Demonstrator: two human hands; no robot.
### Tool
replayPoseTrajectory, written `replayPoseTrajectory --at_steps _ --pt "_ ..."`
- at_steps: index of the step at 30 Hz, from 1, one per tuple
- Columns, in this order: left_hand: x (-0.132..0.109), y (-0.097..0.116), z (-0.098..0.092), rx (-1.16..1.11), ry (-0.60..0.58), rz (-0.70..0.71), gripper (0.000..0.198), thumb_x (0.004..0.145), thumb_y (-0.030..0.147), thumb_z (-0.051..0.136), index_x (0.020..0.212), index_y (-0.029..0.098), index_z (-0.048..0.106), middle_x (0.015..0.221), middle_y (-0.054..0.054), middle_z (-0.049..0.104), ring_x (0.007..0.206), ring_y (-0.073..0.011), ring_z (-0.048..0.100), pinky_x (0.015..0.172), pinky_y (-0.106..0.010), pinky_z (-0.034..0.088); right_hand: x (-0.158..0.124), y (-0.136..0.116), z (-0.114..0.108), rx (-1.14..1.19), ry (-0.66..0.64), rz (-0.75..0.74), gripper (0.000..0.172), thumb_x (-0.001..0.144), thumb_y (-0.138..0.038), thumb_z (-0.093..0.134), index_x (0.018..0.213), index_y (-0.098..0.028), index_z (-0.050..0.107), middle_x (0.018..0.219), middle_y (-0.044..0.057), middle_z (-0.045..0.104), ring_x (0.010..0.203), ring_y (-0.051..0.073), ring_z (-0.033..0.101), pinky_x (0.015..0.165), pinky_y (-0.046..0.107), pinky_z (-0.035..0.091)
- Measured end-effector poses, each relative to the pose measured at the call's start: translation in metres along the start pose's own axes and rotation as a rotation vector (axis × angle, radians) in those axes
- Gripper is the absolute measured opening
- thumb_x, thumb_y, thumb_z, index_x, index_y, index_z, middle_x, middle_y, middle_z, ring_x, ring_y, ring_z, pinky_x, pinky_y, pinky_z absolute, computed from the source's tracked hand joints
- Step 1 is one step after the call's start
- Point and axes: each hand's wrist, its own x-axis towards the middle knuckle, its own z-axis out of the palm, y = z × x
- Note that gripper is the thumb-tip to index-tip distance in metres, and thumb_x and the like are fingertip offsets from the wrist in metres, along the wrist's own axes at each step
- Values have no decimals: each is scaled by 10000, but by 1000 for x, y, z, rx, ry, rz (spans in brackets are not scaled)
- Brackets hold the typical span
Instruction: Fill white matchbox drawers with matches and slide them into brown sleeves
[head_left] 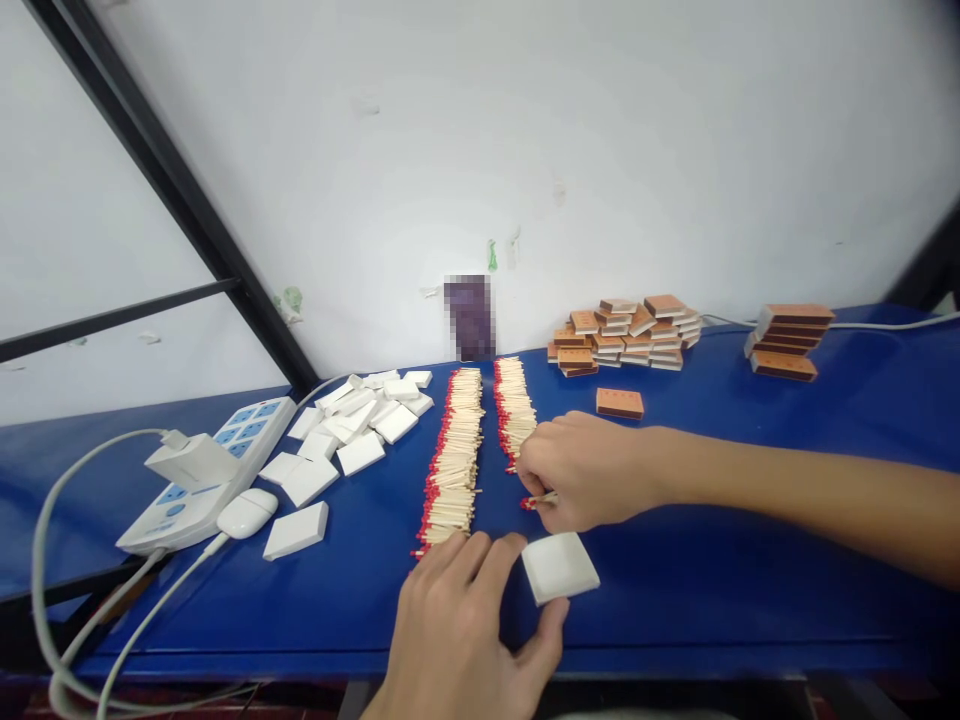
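My right hand [581,472] is closed on a small bunch of red-tipped matches [541,500], just past the near end of the shorter match row [514,405]. Below it a white box tray [559,567] lies on the blue table [675,600]. My left hand [469,620] rests at the near end of the longer match row [454,450], fingers apart, with the thumb at the tray's near edge and the index finger by its left side. Whether the tray holds anything does not show.
White trays [361,453] lie piled at the left, beside a power strip [251,440] with a charger, cables and a white earphone case [247,513]. Orange matchboxes [637,330] are heaped at the back right, one matchbox [619,403] in front, and a stack [790,340] further right.
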Motion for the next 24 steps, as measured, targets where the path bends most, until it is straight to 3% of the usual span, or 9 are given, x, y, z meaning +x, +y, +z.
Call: replayPoseTrajectory --at_steps 6,14,20,24 --pt "2 0 1 4 20 15 241 849 326 675 1053 204 637 771 -32 653 668 -235 646 556 -356 501 2 4 -5 -4 -58 -76 199 730 -233 614 559 -185 524 571 6 534 532 132 396 533 283 225" --pt "2 -1 1 7 -2 33 281 850 327 688 1092 200 625 796 -38 667 699 -253 670 590 -388 545 -1 8 -9 -8 -134 -133 162 727 -198 569 569 -177 536 538 -17 472 515 116 318 543 291 216" --pt "2 -1 4 12 8 33 287 850 333 681 1098 204 618 796 -40 671 703 -266 674 592 -404 547 -4 8 -14 -21 -67 -130 167 717 -203 607 567 -179 536 560 -18 488 533 117 342 538 290 216" --pt "2 -1 4 18 0 31 275 851 337 676 1089 212 619 791 -35 670 693 -258 666 579 -385 528 -10 5 -22 118 -51 -162 73 716 -164 633 652 -171 599 626 -24 564 573 106 407 540 276 245"
